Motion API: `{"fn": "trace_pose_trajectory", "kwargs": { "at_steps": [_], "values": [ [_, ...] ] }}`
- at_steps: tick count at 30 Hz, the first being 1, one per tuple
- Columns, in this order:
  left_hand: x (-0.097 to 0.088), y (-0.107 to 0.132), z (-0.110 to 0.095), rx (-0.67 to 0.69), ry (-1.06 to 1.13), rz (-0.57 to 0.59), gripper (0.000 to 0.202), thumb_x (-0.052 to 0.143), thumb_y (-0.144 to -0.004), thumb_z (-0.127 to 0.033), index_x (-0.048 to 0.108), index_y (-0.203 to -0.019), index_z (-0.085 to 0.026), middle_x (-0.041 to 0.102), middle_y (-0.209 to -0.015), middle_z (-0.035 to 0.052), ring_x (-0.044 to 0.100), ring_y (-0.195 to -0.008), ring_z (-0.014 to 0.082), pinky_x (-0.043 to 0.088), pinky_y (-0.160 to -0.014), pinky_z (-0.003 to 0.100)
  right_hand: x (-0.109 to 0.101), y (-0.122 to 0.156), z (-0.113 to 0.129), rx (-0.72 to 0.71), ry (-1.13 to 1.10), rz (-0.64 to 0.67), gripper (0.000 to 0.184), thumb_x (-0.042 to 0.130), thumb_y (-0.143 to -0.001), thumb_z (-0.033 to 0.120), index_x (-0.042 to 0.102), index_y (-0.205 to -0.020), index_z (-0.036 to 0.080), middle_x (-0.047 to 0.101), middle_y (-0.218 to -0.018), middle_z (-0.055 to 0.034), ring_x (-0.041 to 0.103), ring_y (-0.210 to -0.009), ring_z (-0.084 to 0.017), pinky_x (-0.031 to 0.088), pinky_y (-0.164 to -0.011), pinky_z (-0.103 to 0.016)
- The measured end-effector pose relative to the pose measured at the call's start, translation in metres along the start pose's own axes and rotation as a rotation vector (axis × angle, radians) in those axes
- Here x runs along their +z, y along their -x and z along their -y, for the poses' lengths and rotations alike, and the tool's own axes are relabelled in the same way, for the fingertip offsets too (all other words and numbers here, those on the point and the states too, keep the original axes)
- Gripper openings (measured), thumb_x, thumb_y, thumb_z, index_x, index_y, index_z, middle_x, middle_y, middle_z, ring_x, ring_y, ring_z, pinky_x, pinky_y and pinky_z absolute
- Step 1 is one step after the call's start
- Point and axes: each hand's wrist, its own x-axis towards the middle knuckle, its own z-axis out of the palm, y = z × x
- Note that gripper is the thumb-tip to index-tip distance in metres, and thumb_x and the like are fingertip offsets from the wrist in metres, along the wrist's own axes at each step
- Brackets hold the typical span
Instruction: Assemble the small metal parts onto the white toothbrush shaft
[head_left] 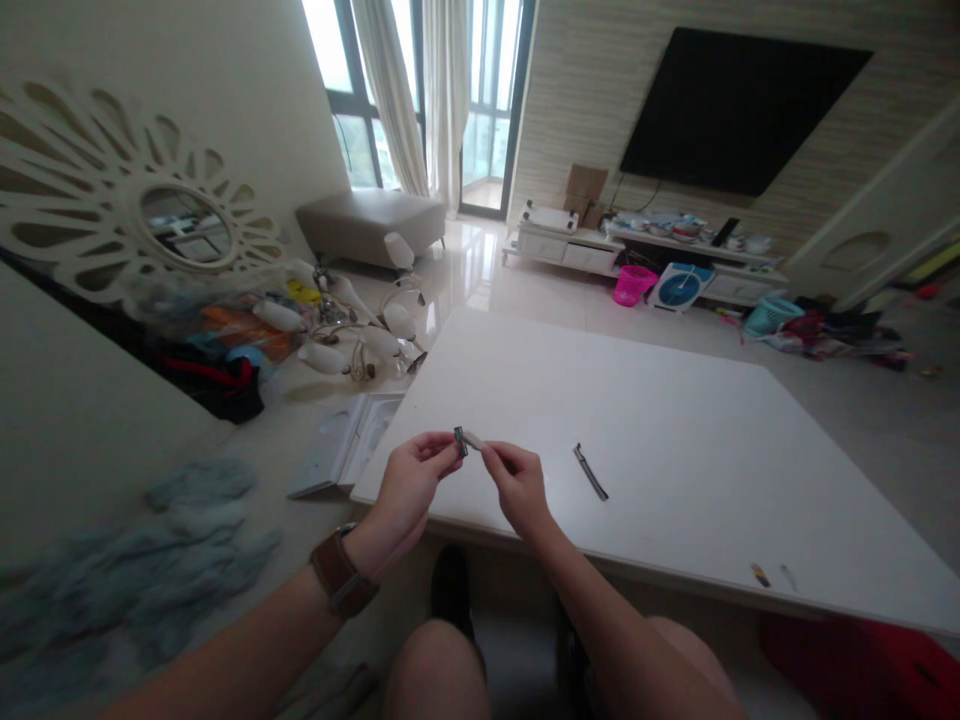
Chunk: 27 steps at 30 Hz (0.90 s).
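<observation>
Head view: one end of pale piece (473,440) unclear between right fingers (493,462)

No txt, nos., brands or signs legible anywhere in view. Small dark-and-green pc. (460,441) held above the table (675,420): too small to tell whether it bears any lettering. Same w/ the yellow-and-black item (760,575) near the table's front edge (tiny, blurry). Blue-and-white sq. object (680,288) & cardboard box (586,182), both by the TV unit (592,258): too blurred to read.
</observation>
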Motion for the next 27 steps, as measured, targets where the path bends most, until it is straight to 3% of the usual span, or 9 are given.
{"fn": "trace_pose_trajectory", "kwargs": {
  "at_steps": [7,12,17,23,27],
  "values": [
    [0.001,0.001,-0.002,-0.009,0.022,0.009,0.040,0.092,-0.050,-0.027,0.070,-0.080,-0.012,0.073,-0.078,0.0048,0.066,-0.077,0.0144,0.052,-0.081,0.030,0.001,0.000,0.004,0.023,-0.057,0.044,0.029,0.063,-0.091,0.041,0.079,-0.087,0.016,0.062,-0.067,-0.0014,0.047,-0.061,-0.013,0.035,-0.056,-0.026],
    [0.002,0.000,-0.002,-0.013,0.001,-0.023,0.037,0.091,-0.052,-0.027,0.071,-0.079,-0.012,0.071,-0.078,0.0046,0.065,-0.075,0.0136,0.052,-0.077,0.029,-0.008,-0.009,0.005,0.084,-0.107,-0.224,0.037,0.055,-0.095,0.046,0.075,-0.097,0.016,0.042,-0.060,0.0033,0.036,-0.056,-0.011,0.028,-0.052,-0.026],
    [0.002,0.000,-0.002,-0.025,-0.001,-0.028,0.036,0.090,-0.052,-0.026,0.071,-0.079,-0.011,0.071,-0.079,0.0048,0.064,-0.075,0.0132,0.052,-0.076,0.028,-0.015,-0.015,-0.001,0.105,-0.097,-0.334,0.037,0.052,-0.096,0.046,0.072,-0.103,0.016,0.039,-0.063,0.0038,0.034,-0.057,-0.011,0.027,-0.052,-0.026],
    [0.002,0.000,-0.002,-0.016,-0.002,-0.005,0.036,0.089,-0.054,-0.027,0.071,-0.080,-0.011,0.071,-0.081,0.0046,0.063,-0.075,0.0127,0.051,-0.075,0.027,-0.001,-0.008,0.005,0.091,-0.040,-0.113,0.033,0.054,-0.095,0.042,0.073,-0.100,0.016,0.050,-0.068,0.0014,0.044,-0.064,-0.013,0.033,-0.058,-0.026],
    [0.002,0.001,-0.003,-0.017,-0.001,0.007,0.035,0.089,-0.054,-0.027,0.072,-0.080,-0.011,0.071,-0.080,0.0047,0.064,-0.075,0.0132,0.051,-0.075,0.027,0.000,-0.005,0.009,0.085,-0.049,-0.124,0.033,0.053,-0.096,0.043,0.073,-0.098,0.016,0.048,-0.065,0.0023,0.041,-0.061,-0.012,0.030,-0.055,-0.026]
  ]
}}
